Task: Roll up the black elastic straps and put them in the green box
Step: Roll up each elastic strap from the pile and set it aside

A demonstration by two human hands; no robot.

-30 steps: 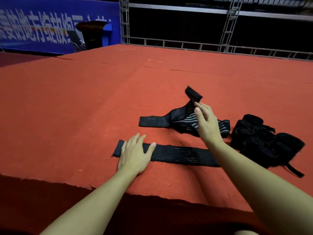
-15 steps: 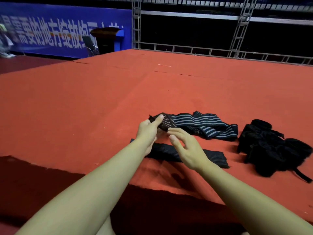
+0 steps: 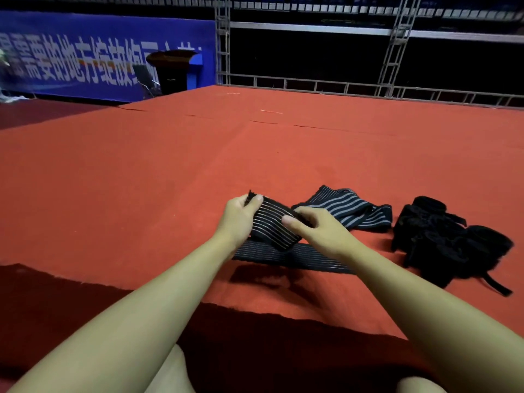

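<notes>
My left hand (image 3: 241, 215) and right hand (image 3: 317, 229) pinch one striped elastic strap (image 3: 273, 224) above the red carpet (image 3: 170, 165); black strap pile (image 3: 442, 239) at three o'clock.

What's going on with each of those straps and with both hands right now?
Left hand: pinches one end of the held strap.
Right hand: grips the held strap's other side.
Held strap: lifted and spread between the hands, not rolled.
Flat strap: lies stretched out on the red carpet.
Striped strap: loosely crumpled on the carpet.
Black pile: bundled straps heaped at the right.
</notes>
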